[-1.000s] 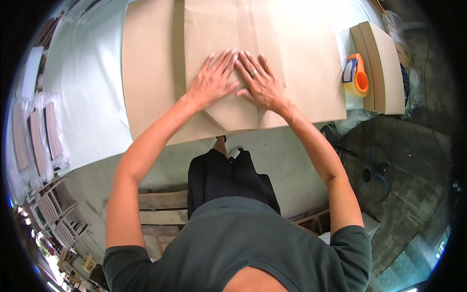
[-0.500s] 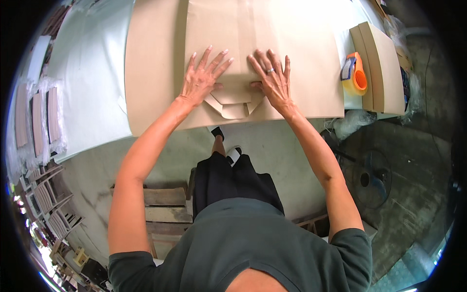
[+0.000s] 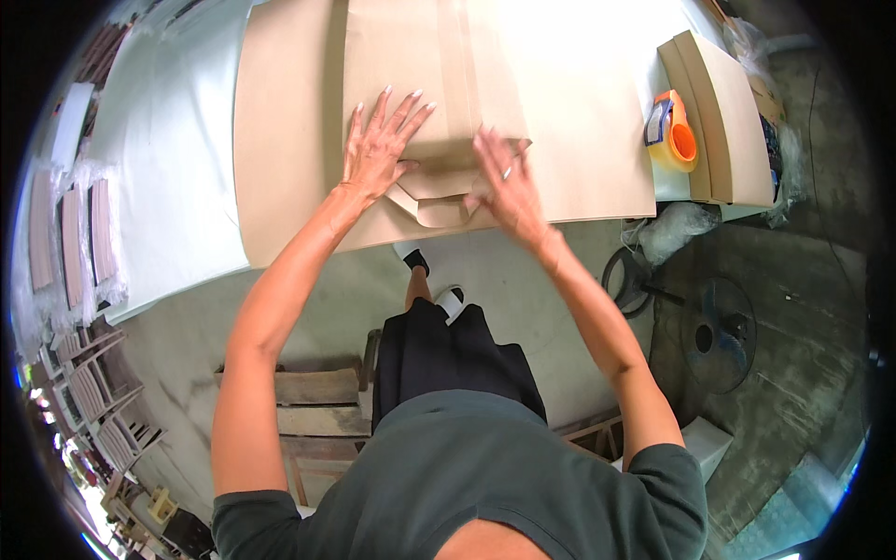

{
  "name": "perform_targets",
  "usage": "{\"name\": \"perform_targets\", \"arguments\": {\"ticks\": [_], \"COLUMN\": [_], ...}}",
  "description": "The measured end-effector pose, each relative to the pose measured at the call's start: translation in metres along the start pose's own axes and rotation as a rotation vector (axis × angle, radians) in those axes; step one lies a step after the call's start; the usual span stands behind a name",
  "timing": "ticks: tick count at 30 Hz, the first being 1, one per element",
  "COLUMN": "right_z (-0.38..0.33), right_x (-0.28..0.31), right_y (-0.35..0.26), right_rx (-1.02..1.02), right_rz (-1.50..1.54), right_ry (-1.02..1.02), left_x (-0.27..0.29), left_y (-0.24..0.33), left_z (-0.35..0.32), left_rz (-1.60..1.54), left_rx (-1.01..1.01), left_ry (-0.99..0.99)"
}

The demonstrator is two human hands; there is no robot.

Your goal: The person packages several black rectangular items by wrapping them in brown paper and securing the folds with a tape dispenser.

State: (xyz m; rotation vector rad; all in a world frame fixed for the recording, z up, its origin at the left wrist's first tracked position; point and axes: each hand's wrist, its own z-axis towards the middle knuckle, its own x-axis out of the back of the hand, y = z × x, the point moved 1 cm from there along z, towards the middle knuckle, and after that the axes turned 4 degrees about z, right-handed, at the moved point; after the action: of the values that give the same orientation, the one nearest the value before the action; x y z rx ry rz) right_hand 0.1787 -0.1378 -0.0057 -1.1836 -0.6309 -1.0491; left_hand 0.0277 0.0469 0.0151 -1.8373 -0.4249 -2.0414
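Note:
A large brown paper bag (image 3: 401, 84), apparently of kraft paper, lies flat with its folded end toward me. That end is opened out into angled flaps (image 3: 442, 213). My left hand (image 3: 373, 157) lies spread on the bag's left part, its thumb beside the fold. Over the right side of the folded end is my right hand (image 3: 509, 191), slightly blurred, fingers extended and thumb apart near the right flap. Whether it touches the paper there I cannot tell. Neither hand holds anything.
Brown sheets (image 3: 597, 168) lie under the bag on a pale-covered table (image 3: 168, 187). To the right are an orange tape dispenser (image 3: 674, 135) and a brown carton (image 3: 728, 121). A fan (image 3: 717, 334) stands beyond the table edge. Plastic-wrapped stacks (image 3: 70, 238) are at left.
My right hand has come off its flat press on the bag and drawn toward me, over the right flap. The fold's right corner now shows lifted. My left hand stays flat in place.

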Motion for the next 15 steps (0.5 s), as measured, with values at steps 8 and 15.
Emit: {"name": "perform_targets", "arguments": {"ticks": [8, 15], "right_z": [-0.021, 0.003], "right_x": [-0.018, -0.071], "right_y": [-0.056, -0.089], "right_rx": [0.134, 0.119], "right_rz": [0.089, -0.073], "right_ry": [-0.138, -0.234], "left_x": [-0.002, 0.0], "left_y": [-0.001, 0.001], "left_z": [-0.003, 0.007], "left_rz": [-0.014, -0.058], "left_rx": [0.016, 0.004], "left_ry": [0.001, 0.048]}}
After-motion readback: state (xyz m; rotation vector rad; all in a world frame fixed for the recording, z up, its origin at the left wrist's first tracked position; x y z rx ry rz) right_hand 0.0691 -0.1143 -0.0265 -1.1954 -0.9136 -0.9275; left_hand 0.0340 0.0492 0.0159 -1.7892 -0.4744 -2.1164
